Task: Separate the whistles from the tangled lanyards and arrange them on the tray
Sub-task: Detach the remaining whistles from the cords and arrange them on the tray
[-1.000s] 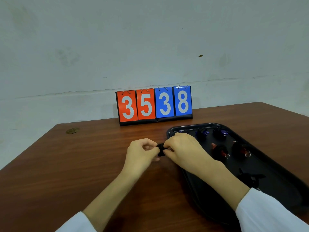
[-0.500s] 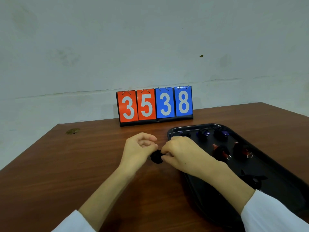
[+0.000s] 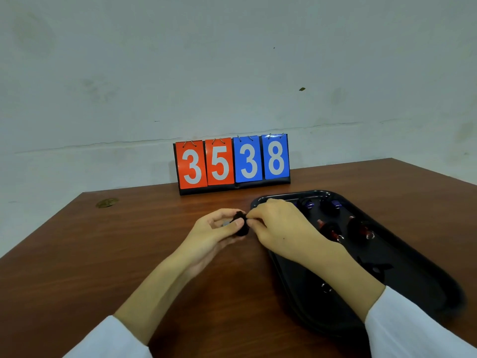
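Left hand [image 3: 215,232] pinches black lanyard bundle [image 3: 241,226] just left of tray [image 3: 438,293] | right hand [image 3: 277,226] fingertips closed on same bundle | risk: tugging tightens knot, or whistle, hidden if present, slips onto table [image 3: 103,254].

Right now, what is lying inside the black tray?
Inside the tray I see two blue whistles at the far end, two red whistles nearer, and a black piece. The right hand and forearm cover the tray's left part.
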Motion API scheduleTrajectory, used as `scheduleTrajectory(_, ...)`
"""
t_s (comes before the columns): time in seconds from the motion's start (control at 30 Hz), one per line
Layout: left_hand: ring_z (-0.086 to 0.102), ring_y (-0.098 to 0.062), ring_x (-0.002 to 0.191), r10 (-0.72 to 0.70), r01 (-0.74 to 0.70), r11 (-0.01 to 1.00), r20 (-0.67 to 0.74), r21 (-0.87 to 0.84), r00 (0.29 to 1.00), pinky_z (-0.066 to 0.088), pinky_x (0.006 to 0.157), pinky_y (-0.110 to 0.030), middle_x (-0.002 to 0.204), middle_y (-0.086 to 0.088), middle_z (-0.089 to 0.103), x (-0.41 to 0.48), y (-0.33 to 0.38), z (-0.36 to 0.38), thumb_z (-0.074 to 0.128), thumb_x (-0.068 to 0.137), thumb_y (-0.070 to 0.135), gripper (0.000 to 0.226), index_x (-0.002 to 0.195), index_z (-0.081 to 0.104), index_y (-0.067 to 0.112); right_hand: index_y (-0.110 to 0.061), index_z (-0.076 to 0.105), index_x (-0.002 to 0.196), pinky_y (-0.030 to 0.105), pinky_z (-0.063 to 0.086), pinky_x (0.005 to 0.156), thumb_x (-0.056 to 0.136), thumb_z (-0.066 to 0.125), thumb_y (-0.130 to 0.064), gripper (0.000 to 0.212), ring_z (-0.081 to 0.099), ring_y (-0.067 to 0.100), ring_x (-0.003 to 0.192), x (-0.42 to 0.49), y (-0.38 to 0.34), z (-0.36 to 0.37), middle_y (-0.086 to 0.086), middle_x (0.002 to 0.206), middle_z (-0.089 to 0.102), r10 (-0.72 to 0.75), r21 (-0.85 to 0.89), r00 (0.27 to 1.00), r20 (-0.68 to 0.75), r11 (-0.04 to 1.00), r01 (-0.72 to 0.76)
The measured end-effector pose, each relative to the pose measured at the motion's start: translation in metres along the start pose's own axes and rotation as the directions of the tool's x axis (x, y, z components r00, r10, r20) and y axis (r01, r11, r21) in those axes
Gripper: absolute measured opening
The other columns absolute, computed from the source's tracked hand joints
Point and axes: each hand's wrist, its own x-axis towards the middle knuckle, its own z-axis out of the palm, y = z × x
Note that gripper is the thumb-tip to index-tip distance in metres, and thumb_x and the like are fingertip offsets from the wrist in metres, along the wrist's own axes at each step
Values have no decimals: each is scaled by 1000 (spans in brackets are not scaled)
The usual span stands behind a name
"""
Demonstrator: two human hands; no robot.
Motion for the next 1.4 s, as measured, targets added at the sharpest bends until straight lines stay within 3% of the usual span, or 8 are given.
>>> scheduleTrajectory(0.13, 69, -19, 89, 8, -8, 999, -18, 31, 1000, 56, 77, -27, 106, -12, 69, -6, 7, 11, 71, 70, 19, 45, 113, 62, 11, -23, 65, 108, 21, 44, 75, 91, 52, -34, 24, 59, 7, 86, -19, -2, -20, -6, 96, 66, 66, 113, 998, -8, 991, -65)
scheduleTrajectory(0.3, 69, -17, 89, 64, -83, 972, 92, 220, 994, 54, 78, -29, 101, -10, 69, -8, 18, 55, 77, 58, 34, 68, 119, 51, 21, -31, 40, 134, 24, 49, 88, 80, 64, -28, 59, 55, 3, 98, -61, 6, -51, -13, 121, 54, 122, 285, 993, -7, 952, -115)
scheduleTrajectory(0.47, 68, -5, 89, 127, -207, 922, 249, 328, 960, 53, 77, -23, 99, 5, 69, 8, 25, 103, 67, 78, 40, 47, 119, 49, 28, -28, 59, 119, 23, 45, 88, 78, 68, -18, 44, 56, 7, 101, -90, 24, -76, -9, 113, 61, 161, 116, 983, -86, 982, -151)
scheduleTrajectory(0.63, 54, -5, 105, 186, -337, 783, 319, 523, 929, 44, 89, -19, 112, 9, 58, 3, 0, 119, 56, 86, 46, 30, 113, 54, 35, -27, 52, 125, 21, 41, 88, 79, 70, -32, 49, 56, 12, 110, -130, 74, -86, -6, 120, 61, 482, 144, 858, -179, 875, -462)
scheduleTrajectory(0.8, 35, 3, 118, 151, -410, 658, 422, 632, 894, 33, 76, 4, 125, 20, 42, -8, -17, 116, 68, 76, 51, 57, 127, 47, 39, -22, 47, 130, 25, 48, 86, 83, 65, -37, 53, 58, 16, 108, -171, 106, -71, -3, 125, 59, 678, 141, 725, -122, 735, -663)
scheduleTrajectory(0.97, 35, 1, 118, 120, -437, 538, 447, 721, 886, 31, 95, -16, 126, 20, 40, -4, -26, 119, 72, 71, 53, 65, 129, 44, 40, -24, 50, 128, 26, 51, 84, 83, 63, -44, 51, 59, 15, 108, -181, 115, -56, -4, 122, 61, 652, 82, 745, -141, 758, -648)
scheduleTrajectory(1.27, 43, 3, 110, 172, -479, 428, 451, 766, 876, 37, 96, -20, 114, 20, 49, -1, -40, 115, 69, 75, 50, 50, 120, 53, 37, -28, 45, 132, 25, 50, 84, 85, 51, -56, 55, 56, 12, 106, -177, 134, -45, -6, 120, 60, 567, -6, 816, -110, 821, -571)
scheduleTrajectory(1.4, 40, 6, 111, 198, -511, 423, 474, 749, 858, 34, 94, -13, 115, 23, 46, -3, -41, 114, 69, 74, 53, 54, 122, 51, 37, -25, 54, 124, 17, 41, 85, 85, 43, -59, 53, 48, 6, 107, -177, 124, -48, -14, 118, 57, 406, -45, 849, -338, 894, -445)
